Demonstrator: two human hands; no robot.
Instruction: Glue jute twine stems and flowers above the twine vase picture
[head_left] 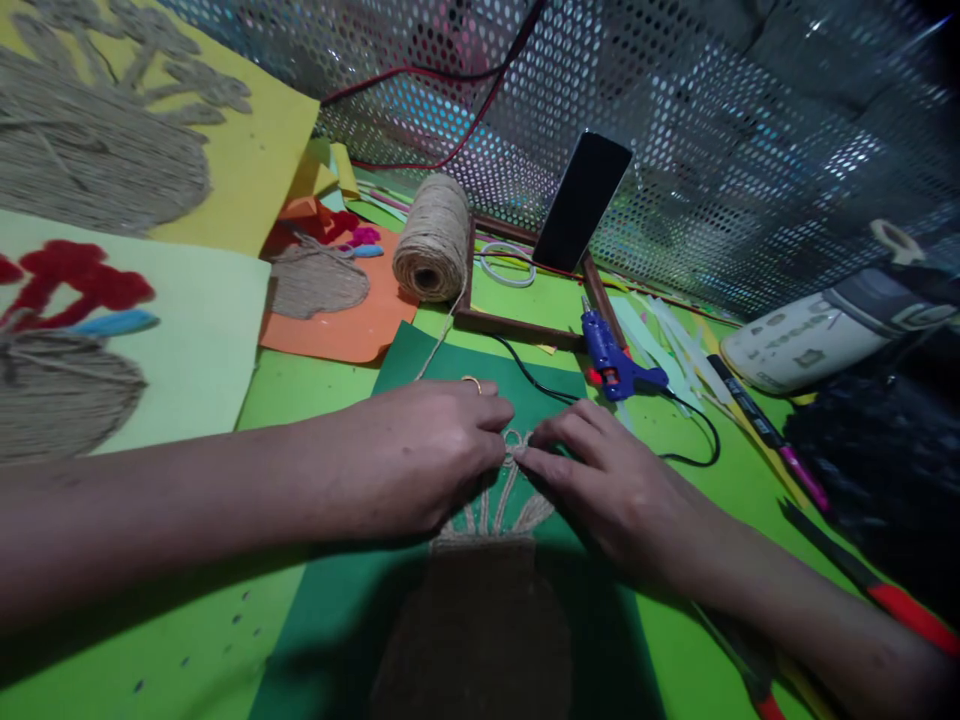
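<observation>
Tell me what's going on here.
A person's left hand and right hand are working at a small looped twine flower on a dark green sheet. Twine stems rise from a vase shape. A strand runs from the twine spool toward the left hand; the blue glue gun lies unheld.

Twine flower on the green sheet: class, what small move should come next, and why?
Probably press the small twine loops down gently, since fingers of the left hand and right hand are right beside them, and the stem below lies along the green sheet.
</observation>
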